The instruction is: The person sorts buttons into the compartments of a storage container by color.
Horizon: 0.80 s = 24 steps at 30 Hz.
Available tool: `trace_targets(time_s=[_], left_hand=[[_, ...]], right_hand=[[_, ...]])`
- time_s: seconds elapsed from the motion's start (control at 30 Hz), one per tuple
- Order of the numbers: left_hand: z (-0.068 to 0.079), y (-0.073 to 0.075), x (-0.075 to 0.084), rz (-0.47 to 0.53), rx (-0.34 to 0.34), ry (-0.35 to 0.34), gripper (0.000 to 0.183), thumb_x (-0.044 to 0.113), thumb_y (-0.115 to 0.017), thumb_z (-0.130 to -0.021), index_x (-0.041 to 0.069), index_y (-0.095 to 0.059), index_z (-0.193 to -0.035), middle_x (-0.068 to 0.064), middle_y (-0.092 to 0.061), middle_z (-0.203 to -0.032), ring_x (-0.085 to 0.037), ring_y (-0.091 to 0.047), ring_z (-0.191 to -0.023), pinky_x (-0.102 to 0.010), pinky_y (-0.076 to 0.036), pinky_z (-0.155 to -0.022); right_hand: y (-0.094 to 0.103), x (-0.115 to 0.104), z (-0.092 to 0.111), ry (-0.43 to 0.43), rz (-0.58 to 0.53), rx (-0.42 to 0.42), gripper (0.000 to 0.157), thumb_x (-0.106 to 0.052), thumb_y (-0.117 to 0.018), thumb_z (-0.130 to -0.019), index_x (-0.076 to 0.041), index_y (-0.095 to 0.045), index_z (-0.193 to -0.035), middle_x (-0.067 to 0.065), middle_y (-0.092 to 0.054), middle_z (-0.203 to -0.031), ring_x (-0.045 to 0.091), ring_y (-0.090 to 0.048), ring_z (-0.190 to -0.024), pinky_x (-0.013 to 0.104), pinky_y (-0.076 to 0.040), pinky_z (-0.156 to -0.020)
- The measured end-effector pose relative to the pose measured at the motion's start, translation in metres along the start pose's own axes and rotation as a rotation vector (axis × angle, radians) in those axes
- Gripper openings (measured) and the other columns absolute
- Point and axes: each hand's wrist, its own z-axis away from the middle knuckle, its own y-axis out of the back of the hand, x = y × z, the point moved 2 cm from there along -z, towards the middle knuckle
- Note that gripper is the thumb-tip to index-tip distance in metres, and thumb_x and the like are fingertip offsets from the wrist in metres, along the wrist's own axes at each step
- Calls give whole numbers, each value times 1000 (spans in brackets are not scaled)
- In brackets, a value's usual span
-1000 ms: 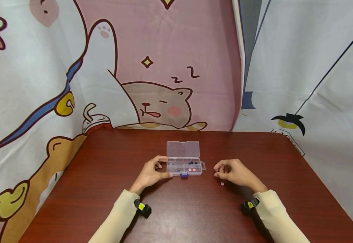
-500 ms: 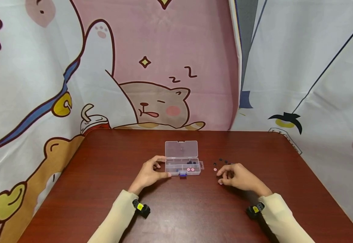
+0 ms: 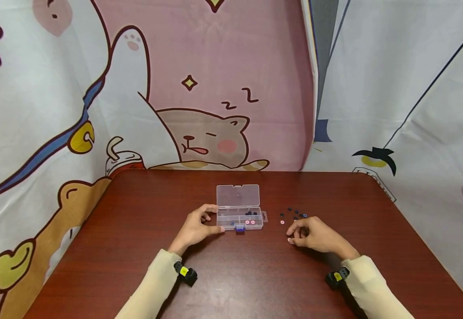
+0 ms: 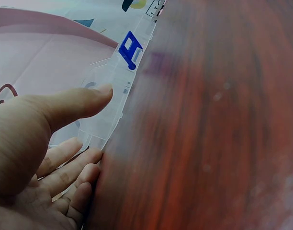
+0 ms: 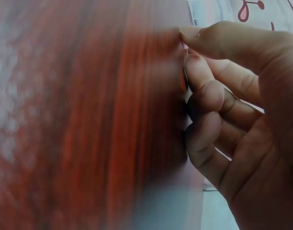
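A clear plastic compartment box (image 3: 239,219) stands on the table, its lid (image 3: 237,196) raised behind it. Several small dark and pink round pieces like buttons lie inside. My left hand (image 3: 196,227) holds the box at its left end, with the thumb on the front wall in the left wrist view. To the right of the box, my right hand (image 3: 315,234) is low over the table with curled fingers. Its thumb and index finger close around a small pink button (image 5: 185,46), mostly hidden by the fingertips.
Several dark buttons (image 3: 296,212) and a pink button (image 3: 282,222) lie loose between box and right hand. A blue latch (image 3: 240,229) sticks out at the box front. The brown table (image 3: 235,274) ends at a printed cloth (image 3: 215,137) behind.
My right hand has drawn back a little to the right and toward me, down to the pink button, uncovering loose buttons on the table. The left hand stays on the box.
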Motion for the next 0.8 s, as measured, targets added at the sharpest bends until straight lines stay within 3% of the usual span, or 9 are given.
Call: trace_targets(time_s=[0.27, 0.8], left_hand=[[1, 1, 2, 2, -6, 5, 66, 27, -93, -74, 17, -64, -132, -1, -69, -128, -20, -57, -99, -35, -46, -86], [0, 0, 1, 0, -1, 4, 65, 26, -93, -74, 17, -65, -132, -1, -69, -127, -19, -57, -98, -35, -46, -85]], right_hand=[[0, -1, 1, -3, -45, -10, 19, 1, -69, -91, -17, -75, -89, -5, -76, -87, 3, -64, -74, 19, -45, -61], [1, -1, 0, -31, -2, 16, 19, 1, -70, -90, -17, -74, -87, -8, -76, -86, 2, -59, -70, 19, -42, -58]])
